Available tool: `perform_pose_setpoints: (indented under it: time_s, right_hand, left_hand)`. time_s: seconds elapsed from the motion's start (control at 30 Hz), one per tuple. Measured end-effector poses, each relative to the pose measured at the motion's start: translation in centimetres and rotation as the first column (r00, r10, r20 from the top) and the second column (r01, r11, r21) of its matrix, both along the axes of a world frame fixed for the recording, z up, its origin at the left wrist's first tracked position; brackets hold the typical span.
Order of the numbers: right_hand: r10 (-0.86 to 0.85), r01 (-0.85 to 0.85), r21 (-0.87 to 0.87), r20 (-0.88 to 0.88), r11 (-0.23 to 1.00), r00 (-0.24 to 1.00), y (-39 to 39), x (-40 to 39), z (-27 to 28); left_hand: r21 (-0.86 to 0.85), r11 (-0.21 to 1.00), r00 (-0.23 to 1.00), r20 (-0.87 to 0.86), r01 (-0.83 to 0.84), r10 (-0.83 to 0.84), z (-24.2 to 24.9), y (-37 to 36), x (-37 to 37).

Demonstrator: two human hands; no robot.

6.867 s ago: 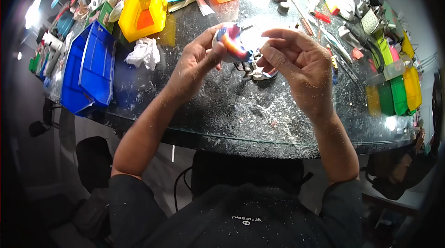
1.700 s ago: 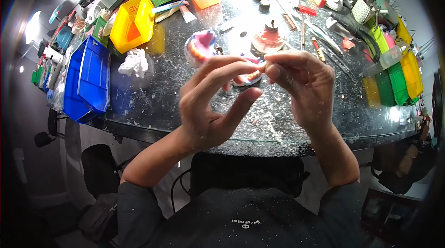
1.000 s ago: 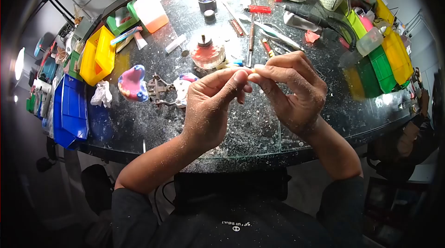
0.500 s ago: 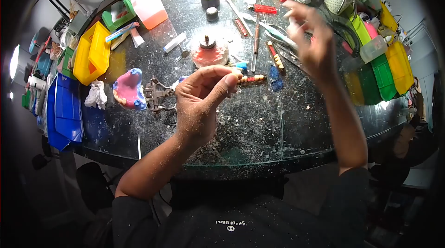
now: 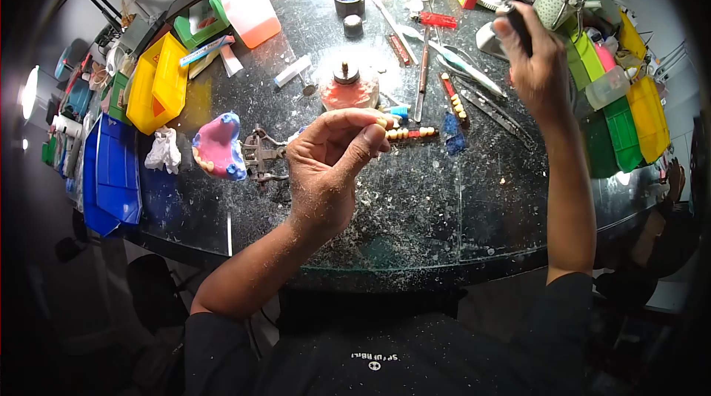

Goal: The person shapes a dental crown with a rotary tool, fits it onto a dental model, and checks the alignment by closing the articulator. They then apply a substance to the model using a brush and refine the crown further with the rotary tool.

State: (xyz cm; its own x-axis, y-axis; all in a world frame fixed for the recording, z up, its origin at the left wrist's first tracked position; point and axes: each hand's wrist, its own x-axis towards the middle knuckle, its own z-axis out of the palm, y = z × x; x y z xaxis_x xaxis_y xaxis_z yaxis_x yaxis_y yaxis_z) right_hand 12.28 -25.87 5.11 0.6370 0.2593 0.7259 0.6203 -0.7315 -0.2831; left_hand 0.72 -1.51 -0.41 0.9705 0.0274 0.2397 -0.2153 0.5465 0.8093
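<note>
Thumb and forefinger of my left hand (image 5: 329, 162) pinch a small ivory denture tooth (image 5: 382, 121), mostly covered by the fingertips. White dust coats that hand and forearm. Just beyond it lies a strip of denture teeth (image 5: 415, 133) on red wax. Behind the fingers stands a pink and white dental cast (image 5: 349, 94) with a metal piece on top. At the upper right, my right hand (image 5: 541, 62) is wrapped round a black handpiece (image 5: 521, 28), held raised with its metal end up. A second strip of teeth (image 5: 453, 97) lies between the hands.
A pink and blue wax denture base (image 5: 220, 145) and a metal articulator (image 5: 264, 153) lie left. Wax knives and a long tweezer-like tool (image 5: 492, 111) lie centre right. Yellow (image 5: 157, 85), blue (image 5: 111, 174) and green bins line both sides. White shavings cover the bench.
My right hand, blurred and with spread fingers before, has moved right and now grips the black handpiece. My left hand keeps its pinch on the tooth. The view has shifted slightly.
</note>
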Motion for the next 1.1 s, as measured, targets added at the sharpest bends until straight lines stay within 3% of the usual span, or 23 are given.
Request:
perform_pose_setpoints:
  time_s: [0.1,0.17,0.23,0.33,0.47,1.1]
  right_hand:
    - [0.207,-0.206,0.028,-0.208,0.978,0.956,3.6,-5.5,0.1]
    - [0.316,-0.279,0.174,-0.244,0.944,0.917,5.5,-7.7,-0.8]
    - [0.332,-0.295,0.158,-0.33,0.942,0.884,6.4,-9.2,-1.0]
    - [0.233,-0.257,-0.012,-0.386,0.966,0.893,6.8,-9.9,-0.7]
    - [0.135,-0.171,-0.064,-0.38,0.983,0.915,7.0,-10.0,-1.0]
    - [0.048,-0.118,-0.179,-0.356,0.977,0.933,6.5,-10.2,-0.8]
  left_hand:
    - [0.013,1.0,1.0,0.018,-0.006,0.006,0.0,-0.1,-0.1]
    - [0.005,1.0,1.0,0.03,-0.005,0.005,-0.1,-0.2,-0.1]
    - [-0.015,1.0,0.999,0.036,-0.001,0.001,-0.2,-0.3,-0.2]
    - [0.022,1.0,1.0,0.004,-0.002,0.002,-0.2,-0.3,-0.5]
    - [-0.007,1.0,0.999,-0.026,-0.02,0.02,0.1,-0.6,-0.6]
    - [0.253,0.964,0.987,0.154,-0.08,0.042,-0.5,0.0,-0.6]
